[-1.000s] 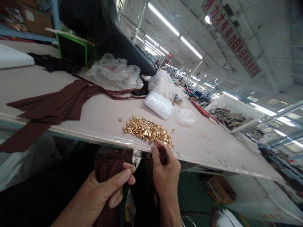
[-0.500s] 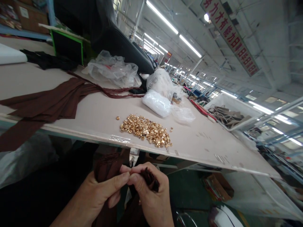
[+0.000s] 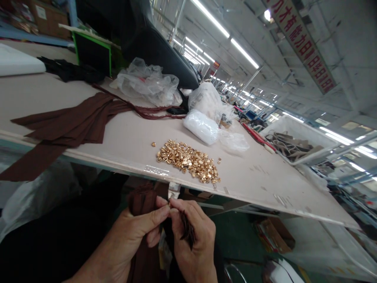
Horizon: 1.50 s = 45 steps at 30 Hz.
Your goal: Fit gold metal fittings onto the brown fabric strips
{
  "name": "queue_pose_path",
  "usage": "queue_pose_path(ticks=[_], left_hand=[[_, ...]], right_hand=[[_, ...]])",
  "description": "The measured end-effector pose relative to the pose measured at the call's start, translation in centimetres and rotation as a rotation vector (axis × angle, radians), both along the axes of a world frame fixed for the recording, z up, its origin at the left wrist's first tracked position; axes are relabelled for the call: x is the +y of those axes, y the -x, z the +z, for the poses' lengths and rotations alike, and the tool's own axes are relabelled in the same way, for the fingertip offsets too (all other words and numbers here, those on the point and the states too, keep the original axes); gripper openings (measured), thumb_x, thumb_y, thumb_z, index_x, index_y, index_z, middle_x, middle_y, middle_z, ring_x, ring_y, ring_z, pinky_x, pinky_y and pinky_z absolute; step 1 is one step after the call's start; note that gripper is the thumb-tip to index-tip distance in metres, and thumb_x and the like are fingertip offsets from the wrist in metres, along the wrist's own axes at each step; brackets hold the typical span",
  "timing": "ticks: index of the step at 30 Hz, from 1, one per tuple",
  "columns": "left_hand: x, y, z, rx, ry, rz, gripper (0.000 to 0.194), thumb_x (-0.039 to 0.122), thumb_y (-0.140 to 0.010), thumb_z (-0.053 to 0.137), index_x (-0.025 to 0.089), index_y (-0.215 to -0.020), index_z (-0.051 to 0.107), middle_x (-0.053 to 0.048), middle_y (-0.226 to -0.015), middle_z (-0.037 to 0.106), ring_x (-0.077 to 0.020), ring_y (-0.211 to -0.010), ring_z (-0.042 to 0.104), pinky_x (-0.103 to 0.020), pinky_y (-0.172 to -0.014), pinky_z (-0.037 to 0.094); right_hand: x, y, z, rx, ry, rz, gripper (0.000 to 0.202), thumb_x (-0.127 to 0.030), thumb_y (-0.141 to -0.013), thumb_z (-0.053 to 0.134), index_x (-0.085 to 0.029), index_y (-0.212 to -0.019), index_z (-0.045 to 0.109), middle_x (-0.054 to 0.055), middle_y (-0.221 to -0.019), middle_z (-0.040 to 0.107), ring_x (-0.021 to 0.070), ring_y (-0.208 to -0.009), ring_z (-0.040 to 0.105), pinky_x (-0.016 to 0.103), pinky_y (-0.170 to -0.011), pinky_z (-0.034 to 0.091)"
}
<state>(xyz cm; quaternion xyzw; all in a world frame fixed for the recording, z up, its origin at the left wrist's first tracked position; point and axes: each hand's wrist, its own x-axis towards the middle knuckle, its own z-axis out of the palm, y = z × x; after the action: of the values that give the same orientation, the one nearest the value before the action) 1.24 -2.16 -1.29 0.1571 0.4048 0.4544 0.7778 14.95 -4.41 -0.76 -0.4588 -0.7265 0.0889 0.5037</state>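
Just below the table's front edge, my left hand (image 3: 134,236) is closed, with a bunch of brown fabric strips (image 3: 143,201) held against it. My right hand (image 3: 196,237) is closed too, with the gathered dark brown strip ends (image 3: 187,230) poking out between its thumb and fingers. The thumbs and fingertips of both hands meet in a pinch; a tiny gold-coloured spot shows there, too small to make out. Right behind the fingertips, a pale metal fitting (image 3: 173,190) sits at the table edge. A pile of small gold metal pieces (image 3: 188,160) lies on the table beyond my hands.
More brown strips (image 3: 73,122) hang over the table's (image 3: 126,145) front edge at left. Clear plastic bags (image 3: 203,125) and a dark machine (image 3: 159,51) stand behind the pile. A white bin (image 3: 306,157) with strap-like pieces is at right, a cardboard box (image 3: 275,235) below.
The view has shifted, so the table things sit slightly further right. My hands have risen a little nearer the metal fitting, and the right fingers have turned more upright, still pinching together with the left.
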Motion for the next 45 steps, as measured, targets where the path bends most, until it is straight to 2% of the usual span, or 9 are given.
queue_pose_path(ticks=[10,15,20,23,27,31,36,41,45], left_hand=[[-0.2,-0.5,-0.2,-0.027,-0.013,-0.01,0.044,0.043,-0.043,0.102,0.018,-0.061,0.072,0.007,-0.045,0.05,-0.0063,-0.045,0.038,-0.019,-0.044,0.033],[0.0,-0.5,-0.3,0.035,-0.029,-0.004,0.043,0.045,-0.05,0.099,0.017,-0.064,0.071,0.006,-0.044,0.051,-0.0072,-0.043,0.04,-0.019,-0.043,0.032],[-0.7,0.0,-0.3,0.033,-0.097,-0.07,0.03,0.035,-0.06,0.093,0.018,-0.074,0.072,0.008,-0.043,0.05,-0.0072,-0.04,0.038,-0.02,-0.043,0.031],[-1.1,0.7,-0.5,-0.023,-0.131,-0.187,0.024,0.031,-0.063,0.088,0.019,-0.077,0.072,0.009,-0.043,0.049,-0.0063,-0.039,0.034,-0.02,-0.042,0.028],[-1.4,1.3,-0.7,0.017,-0.186,-0.303,0.017,0.027,-0.063,0.084,0.021,-0.07,0.07,0.009,-0.042,0.046,-0.0063,-0.039,0.031,-0.02,-0.042,0.026],[-1.4,1.3,-0.2,0.077,-0.216,-0.316,0.017,0.026,-0.059,0.082,0.021,-0.068,0.069,0.008,-0.043,0.046,-0.0058,-0.039,0.03,-0.02,-0.042,0.023],[-1.5,1.0,-0.1,0.165,-0.253,-0.295,0.015,0.022,-0.058,0.08,0.021,-0.068,0.07,0.008,-0.042,0.049,-0.0057,-0.04,0.03,-0.02,-0.042,0.023],[-1.6,1.2,-0.6,0.087,-0.254,-0.256,0.029,0.031,-0.056,0.093,0.022,-0.074,0.072,0.009,-0.043,0.049,-0.0055,-0.04,0.031,-0.019,-0.042,0.024],[-1.2,1.2,-0.8,0.03,-0.244,-0.207,0.041,0.05,-0.058,0.096,0.018,-0.063,0.071,0.002,-0.047,0.059,-0.0086,-0.043,0.043,-0.02,-0.044,0.033]], right_hand=[[-0.2,-0.2,0.1,0.012,0.046,-0.021,0.025,-0.005,-0.094,0.059,-0.02,-0.111,0.072,0.004,-0.088,0.074,0.0135,-0.076,0.072,0.02,-0.067,0.055],[0.0,0.8,-0.7,0.005,0.045,-0.146,0.023,-0.009,-0.096,0.059,-0.021,-0.112,0.071,0.003,-0.088,0.076,0.0146,-0.074,0.073,0.021,-0.068,0.057],[0.5,1.1,-0.1,0.224,0.179,-0.138,0.019,-0.017,-0.097,0.062,-0.021,-0.11,0.074,0.004,-0.096,0.079,0.0163,-0.082,0.074,0.023,-0.073,0.058],[0.3,0.5,0.7,0.451,0.385,-0.086,0.01,-0.027,-0.087,0.076,-0.02,-0.094,0.08,0.0,-0.073,0.073,0.0129,-0.062,0.061,0.022,-0.056,0.048],[-0.3,0.4,1.8,0.62,0.616,0.033,0.024,-0.031,-0.067,0.091,-0.019,-0.086,0.082,-0.005,-0.055,0.056,0.0096,-0.051,0.041,0.023,-0.05,0.036],[-0.3,1.1,2.3,0.719,0.625,0.094,0.019,-0.026,-0.065,0.09,-0.018,-0.064,0.073,-0.004,-0.057,0.059,0.0093,-0.054,0.044,0.023,-0.054,0.041],[-0.2,1.4,2.0,0.8,0.635,0.091,0.023,-0.02,-0.057,0.095,-0.019,-0.072,0.076,-0.005,-0.06,0.061,0.0095,-0.056,0.05,0.021,-0.055,0.043],[-0.4,1.3,1.8,0.779,0.577,0.121,0.021,-0.024,-0.063,0.091,-0.016,-0.059,0.071,-0.004,-0.062,0.059,0.009,-0.058,0.05,0.022,-0.059,0.044],[-0.6,1.0,1.3,0.865,0.681,0.105,0.027,-0.035,-0.067,0.09,-0.016,-0.065,0.071,-0.001,-0.062,0.065,0.0081,-0.049,0.047,0.021,-0.047,0.039]])
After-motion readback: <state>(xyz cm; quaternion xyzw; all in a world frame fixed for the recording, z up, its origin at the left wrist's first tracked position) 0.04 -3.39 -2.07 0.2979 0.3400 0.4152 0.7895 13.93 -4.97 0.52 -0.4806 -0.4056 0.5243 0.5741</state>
